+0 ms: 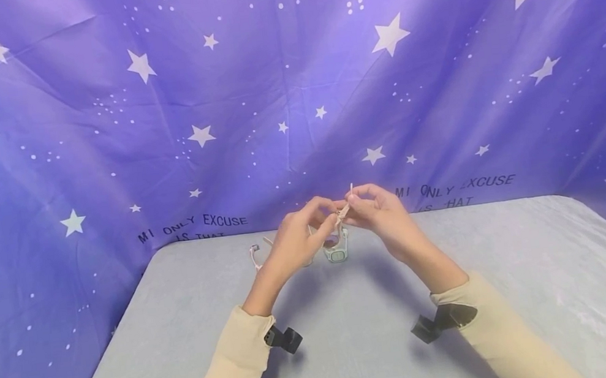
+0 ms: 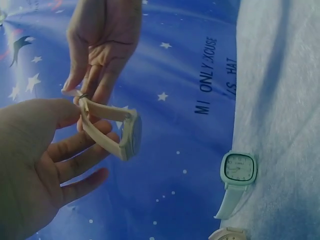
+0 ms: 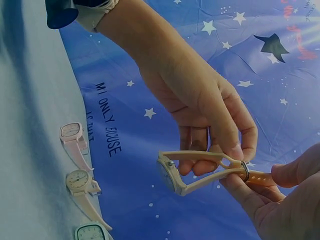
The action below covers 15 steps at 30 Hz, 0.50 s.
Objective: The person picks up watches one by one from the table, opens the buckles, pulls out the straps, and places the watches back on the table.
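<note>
Above the far part of the table, both hands hold a beige wristwatch (image 3: 172, 175) whose strap is looped through its buckle. My left hand (image 1: 299, 232) pinches the strap beside the buckle with thumb and finger; its other fingers spread under the loop in the left wrist view. My right hand (image 1: 386, 214) grips the holed free end of the strap (image 3: 260, 177) in the right wrist view. The watch case (image 2: 130, 132) hangs away from the buckle, its dial seen edge-on. In the head view the fingers hide much of the watch.
A mint-green square watch (image 1: 338, 255) lies on the grey cloth-covered table (image 1: 352, 344) below the hands. Beside it are a cream round watch (image 3: 79, 181) and a pink square watch (image 3: 71, 131). A purple star-printed curtain (image 1: 247, 84) hangs behind the table's far edge.
</note>
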Available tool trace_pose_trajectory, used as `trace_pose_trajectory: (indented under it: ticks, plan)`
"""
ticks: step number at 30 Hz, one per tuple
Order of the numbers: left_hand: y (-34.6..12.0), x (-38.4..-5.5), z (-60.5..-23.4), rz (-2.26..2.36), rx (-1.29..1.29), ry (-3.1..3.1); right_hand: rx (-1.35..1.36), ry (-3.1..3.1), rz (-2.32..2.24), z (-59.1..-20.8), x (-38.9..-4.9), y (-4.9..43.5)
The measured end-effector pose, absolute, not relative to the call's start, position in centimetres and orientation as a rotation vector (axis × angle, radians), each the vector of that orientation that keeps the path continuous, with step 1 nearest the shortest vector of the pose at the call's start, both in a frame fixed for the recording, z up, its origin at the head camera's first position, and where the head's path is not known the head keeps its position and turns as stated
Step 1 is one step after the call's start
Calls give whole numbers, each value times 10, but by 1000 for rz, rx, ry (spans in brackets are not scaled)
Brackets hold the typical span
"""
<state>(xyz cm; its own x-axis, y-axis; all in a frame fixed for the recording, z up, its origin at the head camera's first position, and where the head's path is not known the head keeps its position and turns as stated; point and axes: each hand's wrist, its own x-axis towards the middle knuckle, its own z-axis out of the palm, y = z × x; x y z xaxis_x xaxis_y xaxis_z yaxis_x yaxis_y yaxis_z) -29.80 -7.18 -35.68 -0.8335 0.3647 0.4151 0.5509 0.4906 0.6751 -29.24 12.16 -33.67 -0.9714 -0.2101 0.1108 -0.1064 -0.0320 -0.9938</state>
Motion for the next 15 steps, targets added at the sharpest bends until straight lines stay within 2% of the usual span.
trace_pose_trajectory:
  ticks: [15]
  plan:
    - [-71, -299, -357, -970, -823, -2573, -374, 2183, -2184, -342, -292, 117]
